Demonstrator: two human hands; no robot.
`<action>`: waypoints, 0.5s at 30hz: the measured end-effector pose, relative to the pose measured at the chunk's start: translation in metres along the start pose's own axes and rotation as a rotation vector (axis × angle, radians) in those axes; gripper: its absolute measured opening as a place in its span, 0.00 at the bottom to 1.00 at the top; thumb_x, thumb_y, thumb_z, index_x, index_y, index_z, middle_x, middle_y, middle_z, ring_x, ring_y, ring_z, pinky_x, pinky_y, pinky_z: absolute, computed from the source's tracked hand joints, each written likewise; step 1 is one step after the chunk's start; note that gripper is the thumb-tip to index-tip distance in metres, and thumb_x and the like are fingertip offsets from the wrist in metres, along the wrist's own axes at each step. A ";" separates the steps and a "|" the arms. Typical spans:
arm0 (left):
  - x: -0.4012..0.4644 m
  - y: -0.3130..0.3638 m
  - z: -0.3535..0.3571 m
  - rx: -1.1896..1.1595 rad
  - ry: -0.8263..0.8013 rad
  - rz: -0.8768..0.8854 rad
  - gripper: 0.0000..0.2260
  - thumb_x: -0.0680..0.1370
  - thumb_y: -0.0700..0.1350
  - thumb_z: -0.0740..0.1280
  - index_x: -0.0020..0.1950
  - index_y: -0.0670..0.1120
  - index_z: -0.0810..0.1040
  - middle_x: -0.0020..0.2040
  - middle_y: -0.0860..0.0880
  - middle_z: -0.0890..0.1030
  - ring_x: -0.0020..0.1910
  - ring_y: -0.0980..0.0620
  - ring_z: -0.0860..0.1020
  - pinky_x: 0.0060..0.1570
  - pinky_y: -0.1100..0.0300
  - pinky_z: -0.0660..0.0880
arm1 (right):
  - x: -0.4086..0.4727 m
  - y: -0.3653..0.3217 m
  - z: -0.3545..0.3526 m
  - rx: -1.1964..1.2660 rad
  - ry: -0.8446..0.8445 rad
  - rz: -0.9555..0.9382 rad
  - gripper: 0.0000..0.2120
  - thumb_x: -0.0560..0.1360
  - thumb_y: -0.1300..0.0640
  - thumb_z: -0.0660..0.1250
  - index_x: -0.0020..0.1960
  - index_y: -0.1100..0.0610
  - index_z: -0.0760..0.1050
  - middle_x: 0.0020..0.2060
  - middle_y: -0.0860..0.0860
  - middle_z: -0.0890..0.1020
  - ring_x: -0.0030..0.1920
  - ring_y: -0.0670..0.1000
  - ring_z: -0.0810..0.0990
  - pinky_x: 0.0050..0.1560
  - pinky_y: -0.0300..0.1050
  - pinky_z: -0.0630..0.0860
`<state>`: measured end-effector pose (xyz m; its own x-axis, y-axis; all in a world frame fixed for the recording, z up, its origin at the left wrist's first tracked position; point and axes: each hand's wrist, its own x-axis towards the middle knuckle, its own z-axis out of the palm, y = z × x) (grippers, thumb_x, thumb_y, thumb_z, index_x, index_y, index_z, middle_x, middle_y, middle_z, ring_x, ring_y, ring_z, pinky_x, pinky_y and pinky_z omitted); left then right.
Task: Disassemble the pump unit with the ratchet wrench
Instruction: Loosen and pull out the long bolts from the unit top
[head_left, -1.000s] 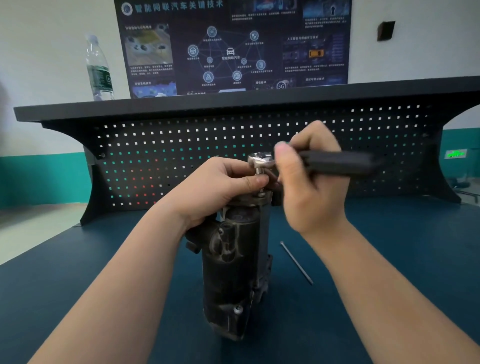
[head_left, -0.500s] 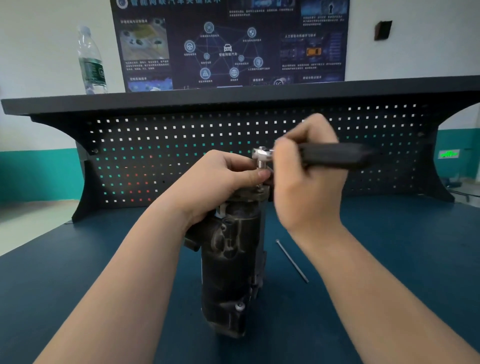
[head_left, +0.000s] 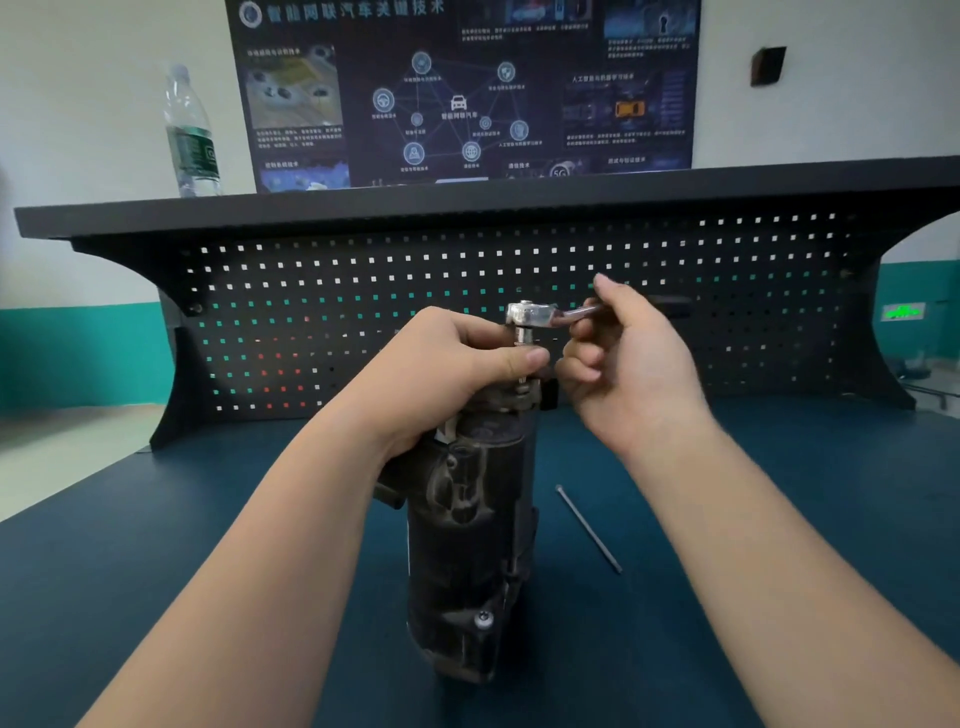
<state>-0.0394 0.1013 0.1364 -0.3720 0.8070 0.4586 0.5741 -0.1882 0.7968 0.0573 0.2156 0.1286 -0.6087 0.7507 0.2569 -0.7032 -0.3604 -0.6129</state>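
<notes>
A dark, grimy pump unit stands upright on the blue table mat, in the middle of the view. My left hand grips its top end, thumb against the socket under the ratchet head. The ratchet wrench sits on a fastener at the top of the pump, its chrome head to the left and its dark handle running right behind my right hand. My right hand holds the wrench's shank between thumb and fingers, the lower fingers loosely curled.
A long thin bolt lies loose on the mat right of the pump. Behind stands a black pegboard back panel with a shelf on top, and a water bottle stands on the shelf at the left.
My right hand has swung the wrench handle away from me toward the pegboard and loosened its full grip to a lighter finger hold. My left hand stays on the pump top.
</notes>
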 end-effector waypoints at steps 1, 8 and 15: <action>0.000 0.000 0.000 0.001 0.006 0.003 0.05 0.71 0.46 0.74 0.44 0.46 0.86 0.44 0.44 0.85 0.38 0.56 0.80 0.42 0.65 0.78 | -0.004 0.007 0.002 -0.085 0.009 -0.219 0.14 0.79 0.55 0.64 0.36 0.58 0.68 0.23 0.50 0.72 0.19 0.45 0.65 0.19 0.35 0.60; -0.001 -0.001 -0.002 0.008 -0.051 0.057 0.09 0.72 0.49 0.73 0.49 0.46 0.85 0.45 0.46 0.85 0.44 0.51 0.82 0.50 0.55 0.78 | -0.018 0.014 -0.002 -0.613 -0.316 -1.168 0.07 0.77 0.60 0.62 0.41 0.56 0.67 0.29 0.49 0.72 0.28 0.43 0.74 0.30 0.38 0.69; 0.000 -0.001 -0.002 0.041 -0.020 0.011 0.06 0.75 0.46 0.71 0.46 0.45 0.85 0.45 0.43 0.85 0.42 0.54 0.81 0.49 0.56 0.79 | 0.002 -0.012 0.000 0.029 -0.007 0.158 0.11 0.76 0.61 0.57 0.35 0.59 0.66 0.23 0.51 0.68 0.19 0.44 0.61 0.17 0.33 0.56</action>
<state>-0.0411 0.1000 0.1364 -0.3506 0.8161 0.4593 0.6079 -0.1747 0.7745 0.0648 0.2212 0.1360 -0.7149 0.6796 0.1646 -0.6089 -0.4893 -0.6243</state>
